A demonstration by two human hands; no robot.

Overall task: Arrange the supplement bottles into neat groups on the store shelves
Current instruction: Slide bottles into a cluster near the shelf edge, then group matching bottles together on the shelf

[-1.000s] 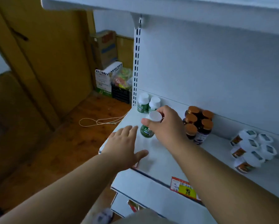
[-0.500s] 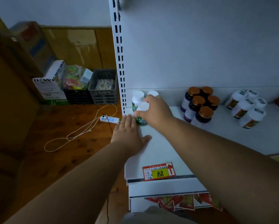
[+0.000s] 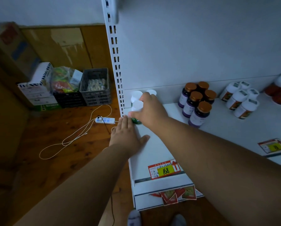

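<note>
My right hand [image 3: 150, 110] grips a green bottle with a white cap [image 3: 137, 105], standing on the white shelf [image 3: 154, 149] near its left end. Two more white-capped green bottles [image 3: 136, 95] stand just behind it against the back panel, partly hidden by the hand. My left hand [image 3: 127, 136] rests flat on the shelf, fingers straight, its fingertips close to the held bottle's base. Further right stand several purple bottles with brown caps [image 3: 196, 101] and several white bottles with orange labels [image 3: 240, 99].
Red items [image 3: 278, 93] sit at the far right of the shelf. Price tags [image 3: 165, 170] hang on the shelf's front edge. On the wooden floor lie a power strip [image 3: 105, 120] with white cord, grey crates [image 3: 95, 87] and cardboard boxes [image 3: 38, 85].
My right hand has carried the green bottle back toward the two at the shelf's left rear. My left hand stayed flat on the shelf. The camera has swung left and down.
</note>
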